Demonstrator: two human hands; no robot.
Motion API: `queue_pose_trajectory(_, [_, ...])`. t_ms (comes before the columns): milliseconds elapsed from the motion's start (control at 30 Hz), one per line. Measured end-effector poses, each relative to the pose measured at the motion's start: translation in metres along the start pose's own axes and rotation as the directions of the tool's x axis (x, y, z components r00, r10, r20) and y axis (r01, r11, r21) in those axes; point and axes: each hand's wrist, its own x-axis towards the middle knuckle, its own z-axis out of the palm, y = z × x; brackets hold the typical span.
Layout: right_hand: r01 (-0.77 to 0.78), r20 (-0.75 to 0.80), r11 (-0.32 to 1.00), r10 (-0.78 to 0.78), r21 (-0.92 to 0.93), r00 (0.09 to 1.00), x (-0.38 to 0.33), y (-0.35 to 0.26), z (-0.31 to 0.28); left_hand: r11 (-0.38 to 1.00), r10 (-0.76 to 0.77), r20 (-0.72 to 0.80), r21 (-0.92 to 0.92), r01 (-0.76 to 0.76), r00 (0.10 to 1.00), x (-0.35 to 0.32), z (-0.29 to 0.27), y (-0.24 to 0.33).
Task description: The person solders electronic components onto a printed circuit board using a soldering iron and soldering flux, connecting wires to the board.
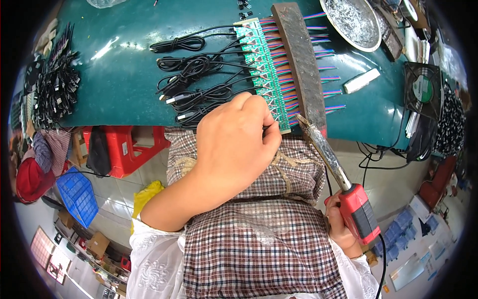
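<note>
My left hand (234, 144) rests at the near edge of the green table, fingers curled at the near end of a strip of small green circuit boards (263, 70); what it pinches is hidden under the fingers. Black cables (199, 84) run left from the boards, and coloured wires (326, 65) run right under a dark rusty metal bar (301, 65) lying across them. My right hand (343, 224) grips the red handle of a soldering iron (331, 159), whose tip points at the nearest board by the bar's near end.
A metal dish of silvery solder (356, 22) sits at the far right, a white stick-shaped object (361, 80) nearer. A small fan (423, 87) stands at the right edge. A bundle of black cables (57, 84) lies far left. Red stool (127, 147) and blue basket (77, 194) stand below.
</note>
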Motion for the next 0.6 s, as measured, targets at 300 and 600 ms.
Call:
queue_pose_trajectory(300, [-0.064,-0.035,0.993,0.068,0.096,0.997,0.004,-0.005,0.003,0.999,0.023,-0.007,0.026,-0.023,1.0,0.002,-0.004,0.0])
queue_pose_trajectory(600, [-0.034,-0.091,0.993,0.024,-0.116,0.996,0.006,-0.004,-0.001,0.995,0.096,0.078,-0.018,-0.095,0.992,-0.009,-0.041,-0.001])
